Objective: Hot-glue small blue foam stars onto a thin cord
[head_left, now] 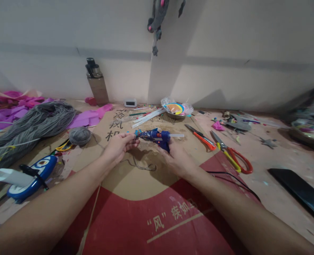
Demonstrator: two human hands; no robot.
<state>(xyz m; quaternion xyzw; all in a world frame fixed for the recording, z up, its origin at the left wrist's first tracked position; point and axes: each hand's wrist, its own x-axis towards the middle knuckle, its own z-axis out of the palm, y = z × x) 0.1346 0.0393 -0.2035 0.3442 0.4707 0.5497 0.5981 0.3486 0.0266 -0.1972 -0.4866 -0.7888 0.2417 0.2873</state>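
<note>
My right hand (177, 156) is wrapped around the handle of a blue hot glue gun (162, 138), which points left. Out of its back end sticks a clear glue stick (177, 135). At the nozzle end, my left hand (123, 143) is closed in a pinch; what its fingers hold is too small to make out. A loose strand of grey yarn (142, 166) curls on the cardboard (135, 184) below both hands. Left of my left hand lies a grey yarn ball (80, 136).
Scissors (235, 156) and an orange utility knife (203, 139) lie right of my hands, a black phone (297, 191) farther right. Behind are glue sticks (149, 117) and a bowl (177, 114) with packets. Grey yarn (37, 124) heaps at left. A black cord (236, 176) runs under my right forearm.
</note>
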